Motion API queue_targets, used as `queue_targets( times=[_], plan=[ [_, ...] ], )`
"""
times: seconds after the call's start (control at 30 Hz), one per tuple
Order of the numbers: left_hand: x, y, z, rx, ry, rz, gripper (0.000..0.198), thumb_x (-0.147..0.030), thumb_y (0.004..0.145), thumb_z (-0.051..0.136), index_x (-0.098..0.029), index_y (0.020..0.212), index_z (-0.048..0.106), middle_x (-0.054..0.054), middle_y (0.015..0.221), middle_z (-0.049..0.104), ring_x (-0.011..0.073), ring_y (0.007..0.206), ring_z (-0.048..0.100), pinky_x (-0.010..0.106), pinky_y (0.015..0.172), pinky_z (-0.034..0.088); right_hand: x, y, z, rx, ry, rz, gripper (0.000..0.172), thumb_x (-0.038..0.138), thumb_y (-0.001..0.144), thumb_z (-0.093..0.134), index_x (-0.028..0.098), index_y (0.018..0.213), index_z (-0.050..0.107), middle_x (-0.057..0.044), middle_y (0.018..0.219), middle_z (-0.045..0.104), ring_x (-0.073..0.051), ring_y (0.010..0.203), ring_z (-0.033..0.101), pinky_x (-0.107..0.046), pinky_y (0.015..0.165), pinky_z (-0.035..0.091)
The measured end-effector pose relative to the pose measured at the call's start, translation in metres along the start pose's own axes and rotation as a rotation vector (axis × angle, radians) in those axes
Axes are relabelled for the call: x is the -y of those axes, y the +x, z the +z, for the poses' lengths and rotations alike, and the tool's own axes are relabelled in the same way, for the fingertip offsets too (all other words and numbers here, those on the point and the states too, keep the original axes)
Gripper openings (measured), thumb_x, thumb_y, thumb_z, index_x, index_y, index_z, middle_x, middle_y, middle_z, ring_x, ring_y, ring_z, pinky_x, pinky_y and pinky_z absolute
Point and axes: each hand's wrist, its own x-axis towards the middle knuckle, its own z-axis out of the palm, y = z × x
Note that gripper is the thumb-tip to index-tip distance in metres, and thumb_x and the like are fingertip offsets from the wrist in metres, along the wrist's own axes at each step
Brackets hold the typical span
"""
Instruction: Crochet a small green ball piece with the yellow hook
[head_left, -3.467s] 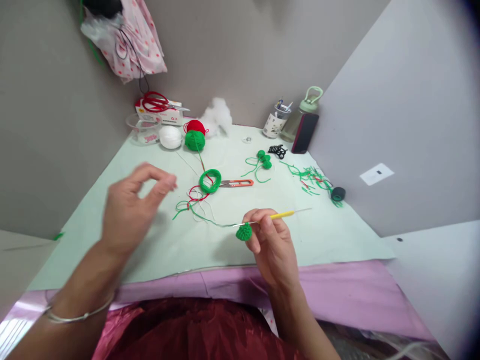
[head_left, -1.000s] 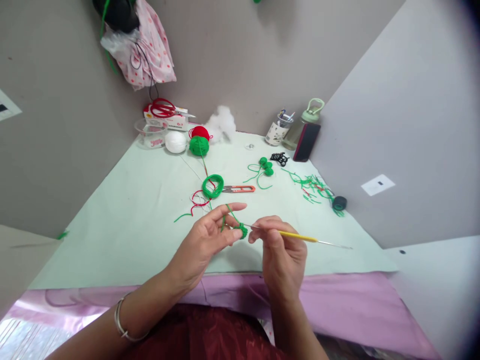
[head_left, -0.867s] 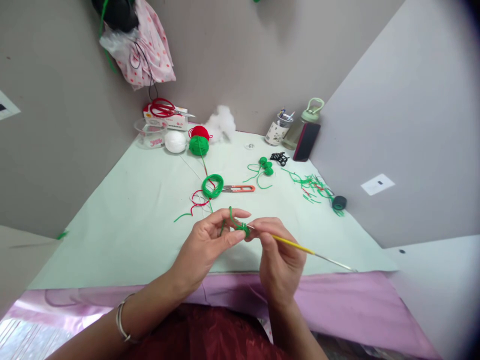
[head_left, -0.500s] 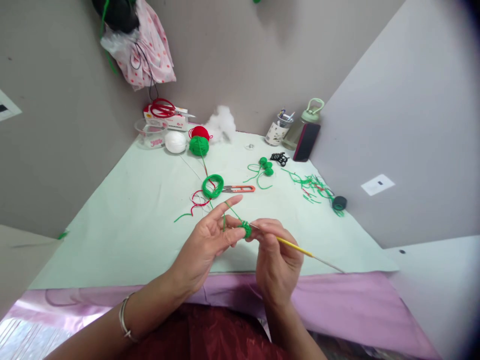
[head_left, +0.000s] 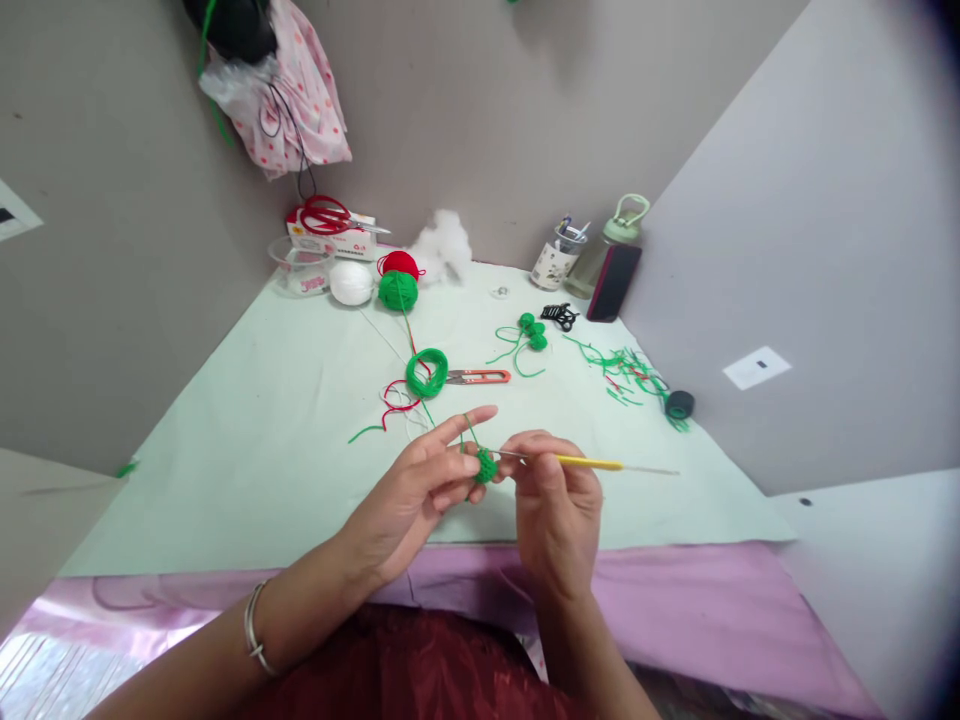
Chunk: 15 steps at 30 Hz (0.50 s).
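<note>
left hand (head_left: 416,490) pinches little green crochet piece (head_left: 486,465), yarn over its pointing finger | right hand (head_left: 551,500) grips yellow crochet hook (head_left: 592,463) | hook lies sideways, tip in the piece, between both hands

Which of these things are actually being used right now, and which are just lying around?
In use: left hand, right hand, yellow crochet hook, green crochet piece, green yarn coil.
Lying about: orange snips, red scissors, white yarn ball, stuffing, phone, water bottle.
</note>
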Motion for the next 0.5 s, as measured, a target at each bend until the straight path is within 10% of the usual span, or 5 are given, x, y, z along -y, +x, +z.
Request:
queue_targets(
  times=[0.23,0.5],
  plan=[
    [0.001,0.002,-0.003,0.031,0.085,0.038,0.047,-0.024,0.083,0.083,-0.021,0.129,0.078,0.001,0.088,0.063,0.0109,0.068,0.046,0.029,0.074,0.045,0.009,0.005,-0.001,0.036,0.074,0.124,0.019,0.041,0.095,0.077,0.024,0.086,0.079,0.0,0.075,0.069,-0.012,0.06,0.062,-0.025,0.055,0.054],
    [0.009,0.002,-0.005,-0.052,0.299,0.219,0.045,-0.023,0.083,0.089,-0.03,0.127,0.079,-0.003,0.089,0.061,0.0125,0.087,0.06,0.026,0.086,0.047,-0.001,-0.003,-0.007,0.093,-0.234,-0.094,0.016,0.024,0.102,0.067,0.028,0.103,0.083,-0.003,0.094,0.08,-0.016,0.083,0.067,-0.029,0.073,0.054]
  ],
)
